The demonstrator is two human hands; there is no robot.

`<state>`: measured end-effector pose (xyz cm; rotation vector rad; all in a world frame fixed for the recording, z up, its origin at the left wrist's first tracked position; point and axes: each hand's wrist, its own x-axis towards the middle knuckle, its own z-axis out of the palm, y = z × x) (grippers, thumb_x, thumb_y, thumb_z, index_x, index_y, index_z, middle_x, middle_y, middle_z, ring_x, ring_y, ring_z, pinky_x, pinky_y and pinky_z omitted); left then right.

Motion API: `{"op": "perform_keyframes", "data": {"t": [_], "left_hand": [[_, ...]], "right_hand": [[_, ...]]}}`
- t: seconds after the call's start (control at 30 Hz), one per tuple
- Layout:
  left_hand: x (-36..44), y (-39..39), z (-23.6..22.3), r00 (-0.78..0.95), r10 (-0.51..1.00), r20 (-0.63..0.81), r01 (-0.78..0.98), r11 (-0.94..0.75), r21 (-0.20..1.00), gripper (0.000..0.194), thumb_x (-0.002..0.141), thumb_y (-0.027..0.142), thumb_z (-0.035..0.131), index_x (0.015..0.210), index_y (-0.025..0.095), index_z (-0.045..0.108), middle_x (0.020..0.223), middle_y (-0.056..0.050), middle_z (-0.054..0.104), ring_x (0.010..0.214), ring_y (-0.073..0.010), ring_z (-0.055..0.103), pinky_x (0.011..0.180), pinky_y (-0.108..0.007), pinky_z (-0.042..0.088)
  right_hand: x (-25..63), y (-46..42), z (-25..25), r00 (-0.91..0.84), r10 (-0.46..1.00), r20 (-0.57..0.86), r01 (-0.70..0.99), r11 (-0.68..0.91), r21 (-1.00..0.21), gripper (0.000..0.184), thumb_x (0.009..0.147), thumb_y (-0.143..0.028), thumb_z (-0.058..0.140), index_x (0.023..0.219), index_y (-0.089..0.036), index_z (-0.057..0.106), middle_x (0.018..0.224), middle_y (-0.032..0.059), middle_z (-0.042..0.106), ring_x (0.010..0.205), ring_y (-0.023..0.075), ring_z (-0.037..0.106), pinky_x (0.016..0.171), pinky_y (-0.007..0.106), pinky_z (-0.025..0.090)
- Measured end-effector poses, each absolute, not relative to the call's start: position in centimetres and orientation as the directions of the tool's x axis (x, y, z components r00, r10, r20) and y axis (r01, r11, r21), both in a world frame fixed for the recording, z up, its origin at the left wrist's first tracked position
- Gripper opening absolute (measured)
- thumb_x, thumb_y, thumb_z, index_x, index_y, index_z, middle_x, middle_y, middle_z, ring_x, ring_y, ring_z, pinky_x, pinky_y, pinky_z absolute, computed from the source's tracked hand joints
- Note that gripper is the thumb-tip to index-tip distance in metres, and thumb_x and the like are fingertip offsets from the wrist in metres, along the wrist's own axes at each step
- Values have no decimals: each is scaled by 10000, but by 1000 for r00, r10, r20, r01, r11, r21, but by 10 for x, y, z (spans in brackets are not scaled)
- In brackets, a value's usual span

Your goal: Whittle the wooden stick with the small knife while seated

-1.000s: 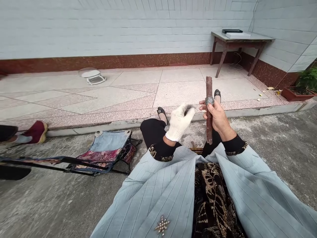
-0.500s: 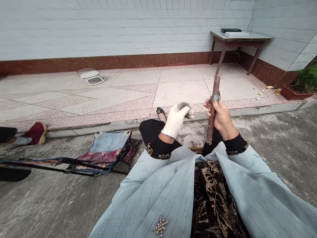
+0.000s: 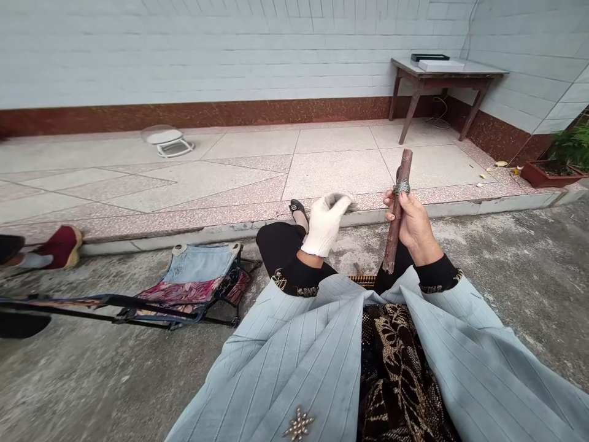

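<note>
My right hand [image 3: 413, 224] is bare and grips a rough brown wooden stick [image 3: 402, 162] upright, tilted slightly to the right. A band of grey wire coil [image 3: 402, 187] wraps the stick just above my fingers. My left hand [image 3: 325, 226] wears a white knit glove, its fingertips bunched together a short way left of the stick and not touching it. I cannot tell whether those fingertips pinch anything thin. Below both hands are my black-clad knees and pale blue pinstriped sleeves.
A folding stool [image 3: 197, 283] with denim and floral fabric stands on the concrete at left. Beyond the step edge [image 3: 239, 230] are a small white stool [image 3: 166, 141], a wooden table [image 3: 442, 77] and a potted plant [image 3: 559, 162]. A red shoe [image 3: 62, 247] shows at far left.
The stick has tilted from nearly upright, its top leaning right, and my right hand has shifted right. My left hand stays close to where it was.
</note>
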<state>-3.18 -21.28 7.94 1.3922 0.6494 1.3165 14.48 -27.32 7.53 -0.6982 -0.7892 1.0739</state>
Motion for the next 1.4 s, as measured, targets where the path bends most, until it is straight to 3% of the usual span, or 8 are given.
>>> {"op": "perform_keyframes", "data": {"t": [0.13,0.3,0.5,0.63,0.83,0.97,1.13,1.4], "left_hand": [[-33,-207,71,268,899,346,-300,-263,917,186,834,313,619,911,145,635,915,-73,700,831,-147,686,832,-336,568],[-34,-208,70,465,688,557,-154,-556,816,459,801,149,609,1251,235,597,1288,-91,607,1135,-185,620,1018,-380,498],[-37,-196,92,658,220,720,59,-969,242,344,910,189,512,1232,226,629,1311,-84,596,1218,-209,574,1014,-409,499],[-43,-186,110,753,42,657,78,-997,-26,257,947,303,514,1166,291,648,1185,-61,677,1093,-187,645,909,-368,547],[-49,-174,122,839,-78,538,87,-958,-274,294,964,324,459,1136,204,664,1057,-93,716,938,-186,682,788,-347,553],[-56,-177,115,877,48,478,179,-956,-234,318,953,356,448,1018,176,702,973,-81,721,855,-189,682,749,-333,538],[-58,-183,100,794,161,586,250,-966,-73,385,930,272,456,1285,210,592,1270,-104,631,1045,-207,646,861,-373,524],[-53,-178,103,846,43,532,157,-973,-171,309,948,294,473,1207,248,636,1123,-86,690,1027,-212,643,890,-415,500]], "right_hand": [[146,-272,75,254,945,207,-479,309,-821,253,832,-415,666,927,-231,519,1037,46,615,884,142,597,489,205,433],[148,-267,74,165,979,118,-622,197,-758,194,844,-354,669,903,-213,549,959,41,633,846,120,602,492,177,440],[152,-264,74,92,996,17,-761,81,-644,112,866,-272,659,876,-193,581,874,18,646,765,85,604,468,128,438],[153,-263,76,59,998,-36,-795,25,-607,71,878,-232,640,865,-186,587,869,26,654,752,87,605,458,129,442],[150,-262,78,37,998,-43,-774,1,-633,57,889,-236,621,866,-191,594,864,29,649,754,95,604,452,137,436],[151,-263,79,79,996,-34,-747,37,-664,71,896,-248,613,864,-187,594,868,29,641,755,91,603,450,134,427],[156,-261,75,122,992,-8,-716,82,-694,98,885,-271,631,873,-184,588,878,26,641,757,87,601,470,142,430],[153,-261,75,111,994,0,-701,78,-708,102,892,-278,617,864,-183,593,877,29,634,756,91,601,467,152,425]]}}
